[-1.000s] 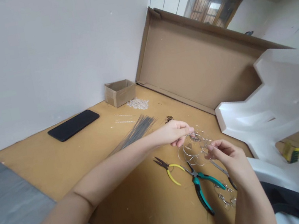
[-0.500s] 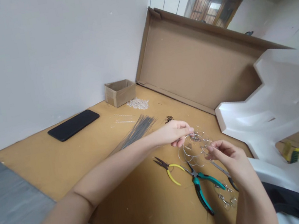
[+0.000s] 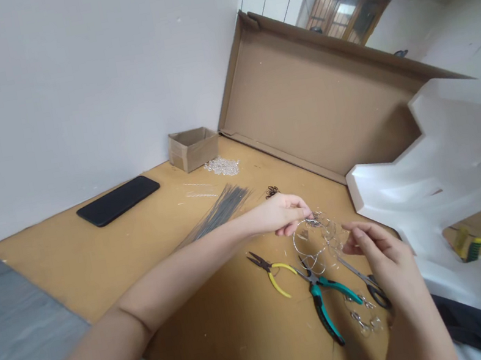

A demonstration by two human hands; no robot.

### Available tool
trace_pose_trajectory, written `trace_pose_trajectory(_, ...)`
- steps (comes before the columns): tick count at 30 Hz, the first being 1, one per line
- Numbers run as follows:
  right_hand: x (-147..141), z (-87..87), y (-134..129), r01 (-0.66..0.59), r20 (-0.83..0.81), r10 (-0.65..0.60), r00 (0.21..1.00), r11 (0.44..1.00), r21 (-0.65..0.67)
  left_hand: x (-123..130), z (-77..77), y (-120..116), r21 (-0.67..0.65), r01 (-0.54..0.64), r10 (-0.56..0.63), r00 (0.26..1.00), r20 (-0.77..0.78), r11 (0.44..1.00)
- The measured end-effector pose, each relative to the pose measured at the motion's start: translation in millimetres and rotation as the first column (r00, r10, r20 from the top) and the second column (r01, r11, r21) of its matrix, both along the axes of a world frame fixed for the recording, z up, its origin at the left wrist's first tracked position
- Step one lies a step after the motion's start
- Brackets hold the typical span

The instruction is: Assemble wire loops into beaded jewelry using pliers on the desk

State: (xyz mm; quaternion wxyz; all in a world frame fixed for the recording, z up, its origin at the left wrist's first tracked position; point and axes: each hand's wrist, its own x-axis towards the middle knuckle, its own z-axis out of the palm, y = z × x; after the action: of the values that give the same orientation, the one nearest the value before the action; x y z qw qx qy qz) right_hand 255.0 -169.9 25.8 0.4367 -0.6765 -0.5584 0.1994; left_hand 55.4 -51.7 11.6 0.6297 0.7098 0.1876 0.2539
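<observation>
My left hand [image 3: 290, 211] pinches a tangle of thin silver wire loops [image 3: 297, 247] at its top, and the loops hang above the tabletop. Just right of the tangle is my right hand [image 3: 380, 245], thumb and forefinger pressed together; whatever lies between those fingertips is too fine to make out. Below the loops lie teal-handled pliers [image 3: 323, 308], yellow-handled pliers [image 3: 280, 272] and scissors with dark handles [image 3: 374, 290], the scissors partly behind my right hand. A cluster of small shiny wire pieces [image 3: 362, 317] rests beside the teal handles.
Grey wires [image 3: 222, 211] lie in a bundle behind my left forearm. Farther back are a small cardboard box [image 3: 194, 149], a silvery pile [image 3: 223, 167], small dark rings [image 3: 272, 191] and a black phone [image 3: 118, 201]. A cardboard panel [image 3: 300, 95] and a white moulded piece [image 3: 385, 185] border the right.
My right hand has moved right, away from the wire loops, uncovering more of the scissors. The hanging loops have shifted slightly; my left hand stays nearly still.
</observation>
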Motion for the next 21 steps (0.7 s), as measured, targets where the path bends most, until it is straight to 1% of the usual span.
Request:
trace_pose_trajectory(5,-3.1,3.5,-6.4,-0.014,0.040,0.008,0.999,0.990,0.137,0.6,-3.0,3.0,-0.034,0.033,-0.032,0.999,0.019,0.999)
trace_pose_trajectory(8,-9.2,9.2,-11.9,0.013,0.066,-0.027,0.997,0.980,0.200,0.7,-3.8,3.8,-0.076,0.068,-0.065,0.997,0.048,0.995)
trace_pose_trajectory(12,-15.6,16.0,-18.4,0.085,0.084,-0.103,0.991,0.977,0.195,-0.1,-2.7,2.5,-0.126,0.097,-0.088,0.993,0.073,0.987)
trace_pose_trajectory(15,-17.7,18.6,-21.6,0.132,0.084,-0.147,0.986,0.978,0.160,-0.3,-2.7,1.9,-0.141,0.114,-0.106,0.992,0.061,0.983)
trace_pose_trajectory(21,-16.5,18.8,-26.0,0.136,0.115,-0.152,0.982,0.981,0.137,0.1,-5.4,3.3,-0.113,0.141,-0.138,0.990,0.039,0.983)
